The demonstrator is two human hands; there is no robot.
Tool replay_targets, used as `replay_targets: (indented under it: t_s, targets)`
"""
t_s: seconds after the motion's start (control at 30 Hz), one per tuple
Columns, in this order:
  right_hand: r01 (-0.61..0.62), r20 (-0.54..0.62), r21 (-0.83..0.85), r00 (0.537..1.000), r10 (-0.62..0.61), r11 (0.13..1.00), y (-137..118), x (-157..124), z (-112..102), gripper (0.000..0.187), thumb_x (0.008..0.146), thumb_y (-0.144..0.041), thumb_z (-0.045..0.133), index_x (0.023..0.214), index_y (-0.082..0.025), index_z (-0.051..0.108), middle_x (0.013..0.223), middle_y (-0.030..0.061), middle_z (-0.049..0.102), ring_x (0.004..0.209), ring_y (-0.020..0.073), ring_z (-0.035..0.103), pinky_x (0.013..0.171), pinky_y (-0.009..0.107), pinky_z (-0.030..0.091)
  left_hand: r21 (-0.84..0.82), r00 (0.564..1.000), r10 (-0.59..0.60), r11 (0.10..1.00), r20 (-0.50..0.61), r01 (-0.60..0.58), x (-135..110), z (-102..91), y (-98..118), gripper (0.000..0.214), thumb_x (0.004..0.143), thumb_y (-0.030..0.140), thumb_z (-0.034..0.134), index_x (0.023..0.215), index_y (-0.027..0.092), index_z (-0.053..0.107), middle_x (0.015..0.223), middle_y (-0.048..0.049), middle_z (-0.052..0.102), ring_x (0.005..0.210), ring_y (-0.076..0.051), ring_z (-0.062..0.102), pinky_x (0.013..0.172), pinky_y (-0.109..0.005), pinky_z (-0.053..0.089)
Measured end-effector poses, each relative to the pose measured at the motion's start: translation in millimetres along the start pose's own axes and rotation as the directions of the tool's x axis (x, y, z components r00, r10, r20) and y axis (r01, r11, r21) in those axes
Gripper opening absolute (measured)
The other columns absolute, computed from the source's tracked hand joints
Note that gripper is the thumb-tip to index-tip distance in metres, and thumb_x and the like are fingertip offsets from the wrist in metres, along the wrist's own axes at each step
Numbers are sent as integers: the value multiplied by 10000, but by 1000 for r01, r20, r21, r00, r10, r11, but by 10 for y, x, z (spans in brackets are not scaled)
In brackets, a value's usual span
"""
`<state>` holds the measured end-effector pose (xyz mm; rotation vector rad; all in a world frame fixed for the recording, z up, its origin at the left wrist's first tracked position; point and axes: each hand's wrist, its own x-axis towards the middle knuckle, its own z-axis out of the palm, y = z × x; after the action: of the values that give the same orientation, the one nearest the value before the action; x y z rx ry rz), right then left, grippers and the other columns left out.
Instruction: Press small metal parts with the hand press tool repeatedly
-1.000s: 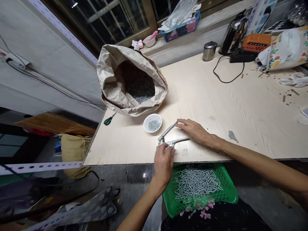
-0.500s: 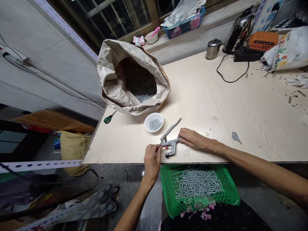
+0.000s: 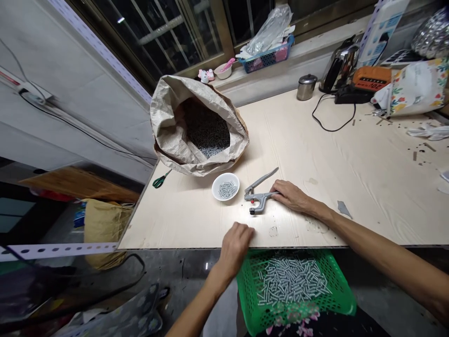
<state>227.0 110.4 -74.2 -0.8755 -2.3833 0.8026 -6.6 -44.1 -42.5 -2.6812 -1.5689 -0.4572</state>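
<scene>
Snap pliers (image 3: pixel 260 202), grey with a coil spring and a small red part, lie on the table with their handles spread. The fingers of my right hand (image 3: pixel 289 194) are closed on the end of the lower handle. My left hand (image 3: pixel 234 245) is apart from the pliers, over the table's front edge, with its fingers curled together; anything inside them is hidden. A white bowl (image 3: pixel 226 187) of small silvery metal pieces stands left of the pliers. Below the table edge, a green basket (image 3: pixel 338 276) holds many short metal rods (image 3: pixel 294 281).
A large woven sack (image 3: pixel 168 126), full of dark and silvery pieces, stands open at the back left. Green-handled scissors (image 3: pixel 159 181) lie near the left edge. A metal canister (image 3: pixel 307 87), a kettle (image 3: pixel 338 65) and an orange tool battery (image 3: pixel 372 77) stand back right.
My left hand has let go of the pliers' head and come down toward the table edge. The pliers have shifted slightly away from me, my right hand still on their handle. The view has tilted.
</scene>
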Motion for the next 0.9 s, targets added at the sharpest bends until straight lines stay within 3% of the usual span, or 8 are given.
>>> replay_targets:
  t_s: [0.1, 0.17, 0.27, 0.33, 0.43, 0.53, 0.77, 0.9]
  targets:
    - [27, 15, 3, 1000, -27, 1000, -14, -7, 41, 218, 984, -364, 354, 927, -215, 504, 919, 55, 569, 852, 200, 518, 782, 371, 417, -54, 988, 149, 988, 27, -148, -63, -164, 190, 182, 948, 203, 455, 1023, 165, 616, 852, -63, 636, 749, -171, 538, 634, -289, 467]
    - [38, 35, 1, 999, -38, 999, -43, -11, 58, 230, 987, -372, 346, 928, -218, 507, 921, 53, 574, 853, 201, 519, 782, 373, 410, -34, 986, 166, 985, -15, -166, -12, -275, 182, 196, 936, 246, 496, 1077, 169, 608, 887, -67, 644, 769, -174, 545, 642, -289, 467]
    - [25, 66, -2, 998, -25, 1000, -90, -14, 73, 242, 989, -378, 335, 924, -225, 510, 918, 46, 580, 846, 197, 521, 786, 375, 400, 58, 985, -40, 997, -169, 50, 250, -396, -128, 185, 933, 223, 494, 1045, 191, 637, 894, -70, 645, 820, -186, 542, 687, -295, 464]
    - [15, 78, -3, 997, -15, 1000, -111, -15, 76, 233, 990, -366, 336, 929, -227, 513, 916, 40, 581, 842, 193, 520, 789, 374, 394, 120, 959, -214, 964, -186, 238, 498, -416, -451, 194, 935, 227, 480, 959, 199, 671, 881, -70, 646, 836, -199, 531, 702, -301, 457]
    - [15, 85, 1, 996, -15, 1000, -128, -12, 66, 209, 988, -342, 350, 939, -225, 516, 917, 37, 580, 843, 187, 515, 792, 370, 387, 213, 913, -400, 889, -73, 407, 837, -355, -868, 197, 909, 198, 506, 867, 186, 699, 866, -82, 649, 847, -222, 527, 679, -304, 447]
    - [15, 90, 10, 996, -16, 1000, -135, 2, 51, 202, 986, -335, 359, 928, -222, 516, 916, 38, 579, 845, 186, 511, 798, 368, 382, 272, 884, -461, 863, 79, 426, 1029, -253, -1051, 203, 894, 193, 518, 843, 173, 714, 893, -96, 653, 898, -235, 535, 688, -301, 449]
    - [3, 121, -11, 993, -1, 1000, -132, 38, 54, 248, 989, -384, 335, 908, -227, 508, 907, 50, 577, 844, 200, 499, 779, 373, 372, 336, 827, -459, 873, 323, 353, 1160, -199, -1024, 268, 913, 161, 436, 986, 156, 694, 1053, -106, 639, 1043, -228, 530, 778, -289, 455]
    - [13, 110, -21, 994, -11, 1000, -120, 39, 75, 218, 982, -367, 366, 893, -227, 508, 903, 45, 577, 848, 200, 496, 770, 368, 367, 335, 834, -404, 898, 375, 285, 1200, -219, -1033, 254, 912, 144, 431, 996, 138, 671, 1076, -122, 622, 1049, -235, 540, 786, -303, 461]
